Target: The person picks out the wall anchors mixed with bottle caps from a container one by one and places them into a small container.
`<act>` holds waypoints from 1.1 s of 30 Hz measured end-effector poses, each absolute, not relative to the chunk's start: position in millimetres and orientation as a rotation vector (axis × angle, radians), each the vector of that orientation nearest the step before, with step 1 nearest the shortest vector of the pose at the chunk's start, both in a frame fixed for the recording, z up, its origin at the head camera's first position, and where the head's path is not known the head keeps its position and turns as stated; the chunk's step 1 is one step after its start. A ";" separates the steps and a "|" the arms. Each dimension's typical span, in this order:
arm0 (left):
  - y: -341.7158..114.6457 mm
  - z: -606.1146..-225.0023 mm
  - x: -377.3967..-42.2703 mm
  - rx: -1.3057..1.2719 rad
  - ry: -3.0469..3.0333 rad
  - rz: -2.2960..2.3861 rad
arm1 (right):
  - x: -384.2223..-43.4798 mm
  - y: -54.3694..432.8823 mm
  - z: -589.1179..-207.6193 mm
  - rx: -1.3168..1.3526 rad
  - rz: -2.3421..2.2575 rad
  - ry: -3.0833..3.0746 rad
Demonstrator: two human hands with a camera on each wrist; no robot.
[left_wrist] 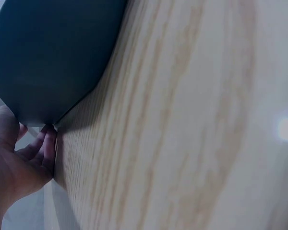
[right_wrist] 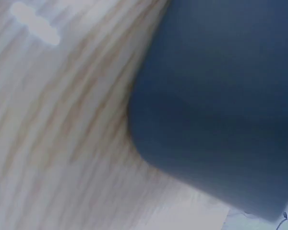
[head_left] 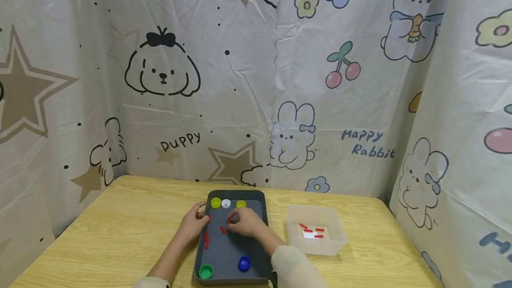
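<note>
My left hand [head_left: 194,225] holds the left rim of a dark grey tray [head_left: 228,250], its thumb over the edge. In the left wrist view, the fingers [left_wrist: 49,148] curl at the tray's underside corner. Over the middle of the tray, my right hand [head_left: 247,222] pinches a small red stick [head_left: 229,220], partly hidden by the fingertips. Another red stick [head_left: 222,230] lies just left of that hand. More red sticks [head_left: 206,240] lie along the tray's left side, one close to the left thumb. The right wrist view shows only the tray's outside [right_wrist: 216,105] and the table.
Yellow caps [head_left: 216,202] and a white cap [head_left: 226,203] sit at the tray's far end. A green cap [head_left: 206,271] and a blue cap [head_left: 244,263] sit at its near end. Right of it, a clear plastic box [head_left: 336,234] with several red sticks stands on the wooden table [head_left: 152,208].
</note>
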State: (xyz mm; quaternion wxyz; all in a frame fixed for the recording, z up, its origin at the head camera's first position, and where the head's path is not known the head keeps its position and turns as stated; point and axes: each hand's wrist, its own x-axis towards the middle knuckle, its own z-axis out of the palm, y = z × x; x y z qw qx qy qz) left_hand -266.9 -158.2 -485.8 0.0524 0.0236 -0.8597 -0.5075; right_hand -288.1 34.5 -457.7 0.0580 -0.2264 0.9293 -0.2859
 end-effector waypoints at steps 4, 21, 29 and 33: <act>-158.5 -485.5 -265.5 0.055 -2.612 -1.534 | -288.4 39.9 -451.7 -0.727 -0.852 2.826; -159.6 -487.7 -267.6 0.048 -2.604 -1.529 | -288.0 59.9 -434.6 -0.869 -0.817 2.886; -160.2 -487.4 -267.6 0.032 -2.611 -1.523 | -283.4 65.7 -429.0 -0.919 -0.797 2.889; -160.1 -486.6 -266.7 0.032 -2.610 -1.524 | -279.1 70.6 -421.8 -0.953 -0.797 2.889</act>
